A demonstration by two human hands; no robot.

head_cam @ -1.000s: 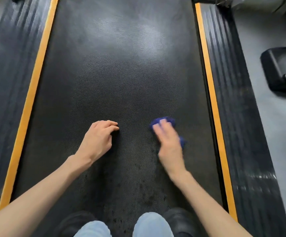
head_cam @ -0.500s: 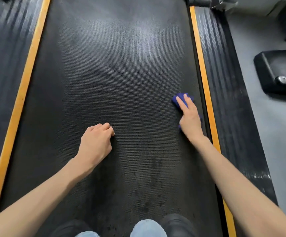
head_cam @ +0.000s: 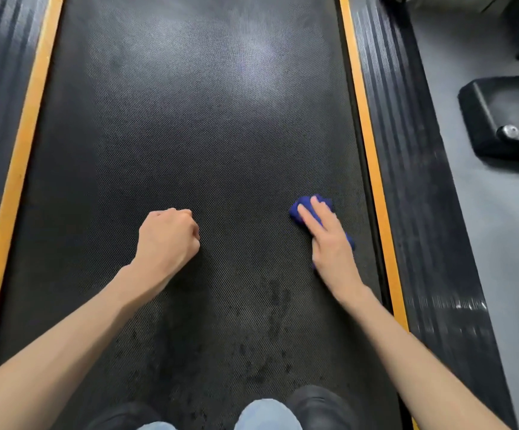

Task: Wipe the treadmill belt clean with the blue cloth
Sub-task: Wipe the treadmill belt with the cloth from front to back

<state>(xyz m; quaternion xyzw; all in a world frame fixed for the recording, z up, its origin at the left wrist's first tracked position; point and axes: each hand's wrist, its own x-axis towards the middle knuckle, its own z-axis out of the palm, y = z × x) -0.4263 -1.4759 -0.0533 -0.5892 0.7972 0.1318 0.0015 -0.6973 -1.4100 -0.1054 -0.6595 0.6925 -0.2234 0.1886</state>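
Observation:
The black textured treadmill belt (head_cam: 196,144) fills the middle of the view. My right hand (head_cam: 329,243) lies flat on the bunched blue cloth (head_cam: 302,209), pressing it onto the belt close to the right yellow stripe; most of the cloth is hidden under the palm. My left hand (head_cam: 166,240) is curled into a fist and rests knuckles-down on the belt, left of centre, holding nothing. Dark smudges (head_cam: 270,346) mark the belt near my knees.
Yellow stripes (head_cam: 365,125) and ribbed black side rails (head_cam: 413,169) border the belt on both sides. Grey floor lies to the right with a black machine base (head_cam: 500,116) on it. My knees and dark shoes (head_cam: 317,405) are at the bottom edge.
My right hand swept the cloth from the belt's centre out to the right edge, then drew it back toward me along that edge. The left fist stayed in place.

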